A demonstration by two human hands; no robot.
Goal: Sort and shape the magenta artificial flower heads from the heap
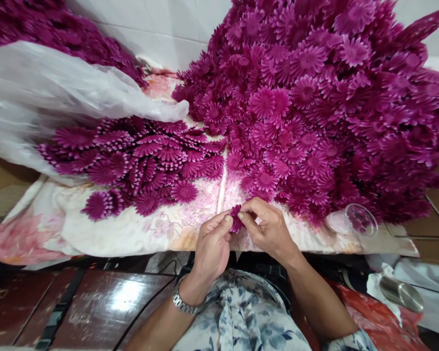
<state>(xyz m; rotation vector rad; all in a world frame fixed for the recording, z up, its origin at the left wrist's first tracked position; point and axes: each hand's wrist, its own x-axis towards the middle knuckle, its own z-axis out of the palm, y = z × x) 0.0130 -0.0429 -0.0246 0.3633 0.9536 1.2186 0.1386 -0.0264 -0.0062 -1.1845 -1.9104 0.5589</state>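
Between my two hands is a small magenta artificial flower (236, 219), held just above the near edge of the cloth-covered table. My left hand (214, 241) pinches its left side between thumb and forefinger. On the other side, the thumb and forefinger of my right hand (267, 226) close on the petals. Beyond my hands, to the left, lie stacked magenta flower pieces (149, 156). A large heap of the same artificial flowers (296, 107) rises at the back right.
A translucent plastic bag (76, 92) drapes over the left side. At the right front, a clear plastic cup (360, 220) lies on the floral cloth (161, 231). Below the table's right end is a metal cylinder (402, 293). White tiles (168, 29) form the back wall.
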